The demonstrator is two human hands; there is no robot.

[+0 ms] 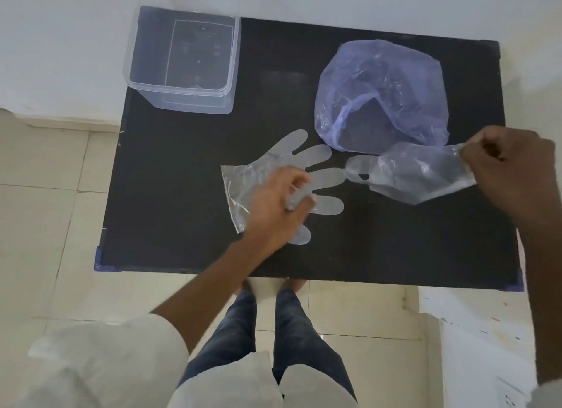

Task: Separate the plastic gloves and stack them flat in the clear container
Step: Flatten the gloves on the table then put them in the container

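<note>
Left hand (278, 208) palm-down on the flat glove (292, 176), fingers curled and pinching up one of its glove fingers near the middle; rest of that glove spread on the black tabletop (182, 194), cuff toward the left, fingertips toward the right. Right hand (504, 167) clenched on the cuff edge of a second glove (410, 173), which hangs stretched and crumpled from the grip, its fingertips trailing toward the first glove. Tips of the two gloves very near or just touching around mid-table; cannot tell which. Looks like two separate pieces already, so separation of this pair judged essentially done. Just beyond the second glove: bluish plastic bag (380, 97), mouth open toward the near side, crumpled; contents not readable through the film, so cannot tell whether more gloves remain inside. Clear container (182, 61) at the far left corner of the table, well apart from both hands, upright, lid off, apparently empty, only the moulded base showing through. Progress judged early: nothing stacked yet. Left to do: flatten the crumpled glove, carry both across to the container, lay flat one on the other, then repeat for anything left in the bag. Thin film likely to cling and fold over on itself during transfer.
</note>
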